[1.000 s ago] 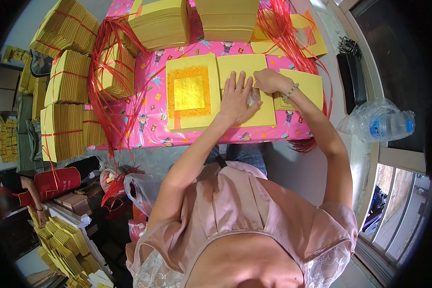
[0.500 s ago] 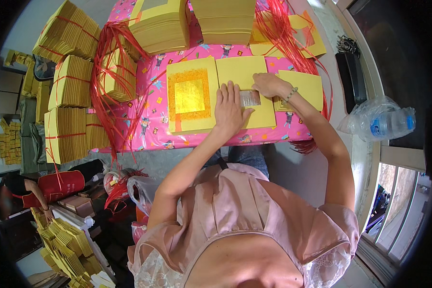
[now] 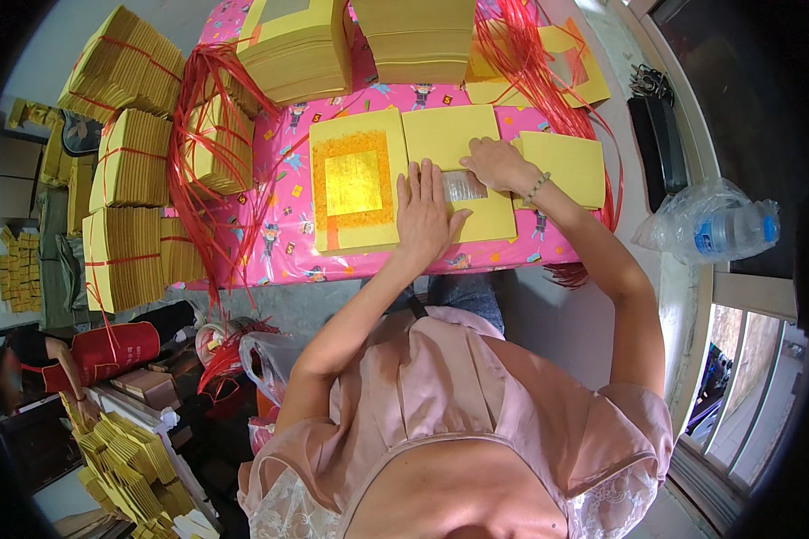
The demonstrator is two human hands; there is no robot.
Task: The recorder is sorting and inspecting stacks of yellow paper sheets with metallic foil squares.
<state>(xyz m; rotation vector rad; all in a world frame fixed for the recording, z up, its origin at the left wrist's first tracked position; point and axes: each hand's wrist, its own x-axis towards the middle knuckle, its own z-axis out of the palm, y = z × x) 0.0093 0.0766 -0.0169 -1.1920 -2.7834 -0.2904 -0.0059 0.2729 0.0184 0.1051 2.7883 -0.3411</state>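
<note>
A pale pink pleated fabric blouse is seen nearest, with both bare forearms extended over the worktop, which is covered in glossy pink patterned sheeting. The left hand is laid flat, palm down, on a yellow rectangular paper sheet; its fingers are held straight and close together, with the thumb spread apart. A rectangular silver foil patch is exposed on this sheet between the two hands. The right hand, with a green beaded bracelet worn at the wrist, is placed with curled fingers at the lower edge of a plain yellow paper panel, just above the patch; whether anything is pinched cannot be told. To the left, a yellow sheet with an orange-bordered gold square is laid flat; to the right, a low stack of plain yellow paper is positioned. Farther across, two tall stacks of yellow paper are set side by side, flanked by bunches of glossy red strips. At far left, yellow paper blocks are bound with red strips.
</note>
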